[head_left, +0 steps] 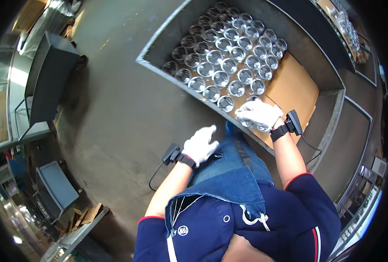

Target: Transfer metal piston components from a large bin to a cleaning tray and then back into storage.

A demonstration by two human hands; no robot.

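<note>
Grey metal walls the bin (170, 36) ahead of me, where glasses (220, 78) stand in rows on brown cardboard (293, 83). My right hand (258, 114) is over the near ones; whether it grips any, I can't tell. My left hand (201, 145) is loose, fingers parted. Left, a dark cart (50, 83) stands on grey floor (115, 100).

White gloves (199, 146), clear glasses (220, 78), tan cardboard (294, 83), grey bin (143, 59), blue apron (233, 181).

Two gloved hands (201, 145), two wristbands (279, 132), about forty clear glasses (236, 88) (some partly hidden)
</note>
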